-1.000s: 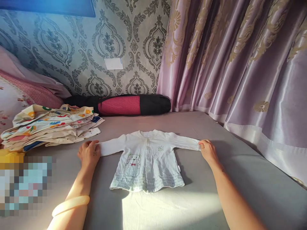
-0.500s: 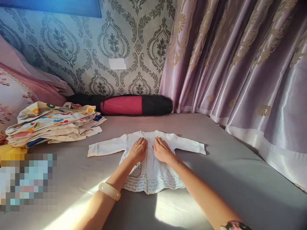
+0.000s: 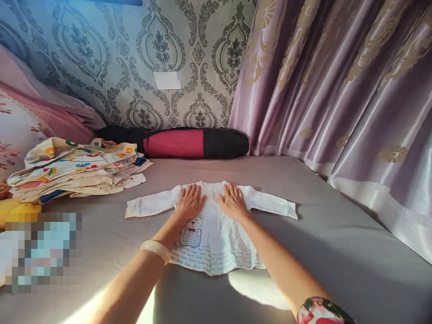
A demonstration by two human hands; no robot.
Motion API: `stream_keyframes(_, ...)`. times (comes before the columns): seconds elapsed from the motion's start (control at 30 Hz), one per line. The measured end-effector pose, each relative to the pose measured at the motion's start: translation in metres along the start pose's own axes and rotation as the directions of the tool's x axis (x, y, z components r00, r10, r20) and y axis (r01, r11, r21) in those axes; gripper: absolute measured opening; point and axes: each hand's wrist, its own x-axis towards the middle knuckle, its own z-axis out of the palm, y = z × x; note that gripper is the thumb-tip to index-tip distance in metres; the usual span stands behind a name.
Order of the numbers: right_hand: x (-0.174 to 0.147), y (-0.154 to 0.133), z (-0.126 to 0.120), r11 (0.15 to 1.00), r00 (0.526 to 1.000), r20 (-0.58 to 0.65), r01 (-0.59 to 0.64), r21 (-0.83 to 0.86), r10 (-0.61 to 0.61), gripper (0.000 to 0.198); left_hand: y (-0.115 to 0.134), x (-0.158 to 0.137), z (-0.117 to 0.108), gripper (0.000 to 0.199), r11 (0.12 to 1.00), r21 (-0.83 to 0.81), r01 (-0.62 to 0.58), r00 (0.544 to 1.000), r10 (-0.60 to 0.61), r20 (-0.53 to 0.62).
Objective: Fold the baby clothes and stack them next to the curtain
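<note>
A small white long-sleeved shirt (image 3: 212, 234) lies spread out on the grey bed sheet (image 3: 324, 252), both sleeves stretched sideways. It carries a printed bear and rows of lettering near the hem. My left hand (image 3: 191, 201) rests flat on the upper left chest of the shirt, fingers spread and pointing away from me. On the upper right chest my right hand (image 3: 232, 200) lies flat too, its fingers extended. The shirt's front middle shows between the two hands. Neither hand grips anything. A pale bangle (image 3: 155, 250) circles my left wrist.
A pile of folded patterned clothes (image 3: 77, 168) sits at the left, with a yellow item (image 3: 20, 213) and a blurred-out patch before it. Along the wall lies a black and red rolled bag (image 3: 175, 143). Purple curtains (image 3: 303, 81) hang at the right.
Both hands have moved apart, outward across the shirt's chest, and their fingers have spread. More of the bear print shows. The camera view has shifted slightly.
</note>
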Motion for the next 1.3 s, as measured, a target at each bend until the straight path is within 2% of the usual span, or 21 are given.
stream_keyframes(0.1, 0.001, 0.002, -0.003, 0.998, 1.0, 0.012, 0.019, 0.058, -0.019, 0.063, 0.0, -0.001, -0.003, 0.06, 1.0, -0.023, -0.011, 1.0, 0.012, 0.028)
stream_keyframes(0.23, -0.008, 0.017, -0.014, 0.948, 0.985, 0.055, 0.143, 0.285, -0.165, 0.055, -0.006, -0.017, -0.008, 0.056, 0.99, -0.095, -0.105, 0.992, 0.111, 0.058)
stream_keyframes(0.3, -0.022, 0.028, -0.021, 0.858, 0.971, 0.05, 0.182, 0.481, -0.234, 0.053, -0.013, -0.035, -0.012, 0.055, 0.975, -0.148, -0.165, 0.984, 0.174, 0.049)
stream_keyframes(0.37, -0.04, 0.04, -0.027, 0.72, 0.968, 0.027, 0.166, 0.674, -0.249, 0.048, -0.022, -0.057, -0.018, 0.054, 0.957, -0.2, -0.212, 0.974, 0.224, 0.041)
stream_keyframes(0.47, -0.07, 0.058, -0.035, 0.541, 0.991, 0.008, 0.067, 0.838, -0.134, 0.036, -0.033, -0.089, -0.028, 0.052, 0.938, -0.266, -0.221, 0.974, 0.226, -0.009)
stream_keyframes(0.53, -0.086, 0.068, -0.04, 0.504, 0.998, 0.024, -0.05, 0.862, 0.057, 0.026, -0.038, -0.105, -0.033, 0.05, 0.93, -0.316, -0.19, 0.982, 0.174, -0.079)
stream_keyframes(0.6, -0.098, 0.077, -0.044, 0.516, 0.968, 0.105, -0.212, 0.83, 0.228, 0.019, -0.041, -0.117, -0.036, 0.048, 0.922, -0.372, -0.107, 0.99, 0.062, -0.13)
stream_keyframes(0.67, -0.107, 0.082, -0.046, 0.548, 0.925, 0.226, -0.365, 0.753, 0.305, 0.02, -0.041, -0.124, -0.039, 0.046, 0.902, -0.432, 0.021, 0.991, -0.077, -0.113)
stream_keyframes(0.77, -0.119, 0.082, -0.048, 0.626, 0.889, 0.354, -0.457, 0.632, 0.29, 0.029, -0.038, -0.132, -0.046, 0.042, 0.843, -0.497, 0.209, 0.972, -0.236, 0.007)
stream_keyframes(0.87, -0.129, 0.075, -0.053, 0.725, 0.889, 0.401, -0.424, 0.543, 0.22, 0.038, -0.034, -0.136, -0.055, 0.043, 0.782, -0.535, 0.319, 0.944, -0.31, 0.11)
stream_keyframes(0.93, -0.135, 0.071, -0.06, 0.761, 0.87, 0.467, -0.408, 0.505, 0.157, 0.043, -0.033, -0.137, -0.06, 0.049, 0.738, -0.57, 0.361, 0.932, -0.312, 0.186)
stream_keyframes(1.07, -0.144, 0.07, -0.072, 0.756, 0.806, 0.589, -0.416, 0.506, 0.05, 0.044, -0.038, -0.138, -0.063, 0.061, 0.597, -0.68, 0.425, 0.903, -0.222, 0.369)
stream_keyframes(1.17, -0.146, 0.073, -0.073, 0.775, 0.795, 0.606, -0.398, 0.491, 0.024, 0.043, -0.045, -0.14, -0.059, 0.062, 0.524, -0.748, 0.408, 0.904, -0.12, 0.409)
stream_keyframes(1.23, -0.147, 0.075, -0.072, 0.804, 0.812, 0.582, -0.37, 0.466, 0.036, 0.043, -0.047, -0.141, -0.057, 0.059, 0.555, -0.745, 0.371, 0.918, -0.1, 0.383)
stream_keyframes(1.3, -0.149, 0.076, -0.07, 0.84, 0.84, 0.54, -0.332, 0.43, 0.055, 0.043, -0.048, -0.144, -0.057, 0.054, 0.653, -0.668, 0.356, 0.923, -0.135, 0.361)
